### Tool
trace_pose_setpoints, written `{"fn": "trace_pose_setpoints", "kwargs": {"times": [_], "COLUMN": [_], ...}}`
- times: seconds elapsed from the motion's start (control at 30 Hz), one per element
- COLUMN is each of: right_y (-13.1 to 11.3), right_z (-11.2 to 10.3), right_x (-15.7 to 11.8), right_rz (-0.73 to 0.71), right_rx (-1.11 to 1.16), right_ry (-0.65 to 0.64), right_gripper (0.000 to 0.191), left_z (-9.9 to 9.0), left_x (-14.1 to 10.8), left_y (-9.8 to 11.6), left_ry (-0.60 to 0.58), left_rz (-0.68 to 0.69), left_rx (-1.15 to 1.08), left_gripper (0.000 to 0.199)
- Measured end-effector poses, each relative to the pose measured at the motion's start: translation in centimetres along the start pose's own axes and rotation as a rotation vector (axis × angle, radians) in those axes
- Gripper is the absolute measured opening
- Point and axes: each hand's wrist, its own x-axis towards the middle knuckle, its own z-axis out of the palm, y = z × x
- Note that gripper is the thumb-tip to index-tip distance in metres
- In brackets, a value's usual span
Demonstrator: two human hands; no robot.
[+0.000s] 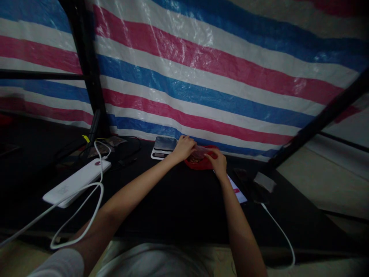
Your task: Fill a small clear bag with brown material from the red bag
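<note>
left hand (184, 148): fingers curled at clear plastic (199, 151), grip hidden, cannot tell | right hand (218, 163): thumb and fingertip nearly together, pinching plastic's near side | red bag (198, 166), brown bits inside: just below fingertips | advisable: light, even tension between 2 hands | bits: too dim to identify

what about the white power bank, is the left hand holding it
No, the white power bank lies on the black table, apart from the left hand, which is beside the scale.

head view | above black table (178, 207) | facing forward and down | near range
</note>
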Motion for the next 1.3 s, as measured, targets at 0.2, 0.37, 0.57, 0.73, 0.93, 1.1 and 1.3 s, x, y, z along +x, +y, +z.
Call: {"fn": "trace_pose_setpoints", "kwargs": {"times": [0.2, 0.37, 0.57, 0.73, 0.93, 1.1, 1.3], "right_y": [0.1, -0.1, 0.0, 0.1, 0.3, 0.5, 0.5], "right_z": [0.1, 0.1, 0.6, 0.8, 0.6, 0.5, 0.6], "right_x": [0.0, -0.1, -0.2, 0.0, -0.2, -0.4, -0.3], "right_rz": [0.029, 0.044, 0.034, 0.013, 0.134, 0.211, 0.198], "right_rx": [-0.028, -0.021, 0.056, 0.075, -0.068, -0.117, -0.1], "right_ry": [-0.005, 0.027, 0.031, 0.097, 0.067, 0.047, 0.048], "right_gripper": [0.024, 0.022, 0.022, 0.024, 0.033, 0.029, 0.029], "left_z": [-0.1, 0.4, 1.3, 2.2, 2.0, 2.0, 2.4], "left_x": [0.0, 0.0, 0.0, -0.3, -0.3, -0.1, -0.3], "left_y": [0.1, 0.0, -0.2, -0.5, -0.5, -0.6, -0.7], "left_ry": [0.043, 0.055, 0.007, -0.056, 0.019, 0.05, 0.042], "left_rz": [0.02, -0.019, 0.012, 0.034, 0.039, 0.049, 0.057], "left_rx": [-0.028, -0.036, -0.034, -0.001, -0.032, -0.057, -0.028], "left_gripper": [0.022, 0.017, 0.022, 0.017, 0.014, 0.016, 0.016]}}
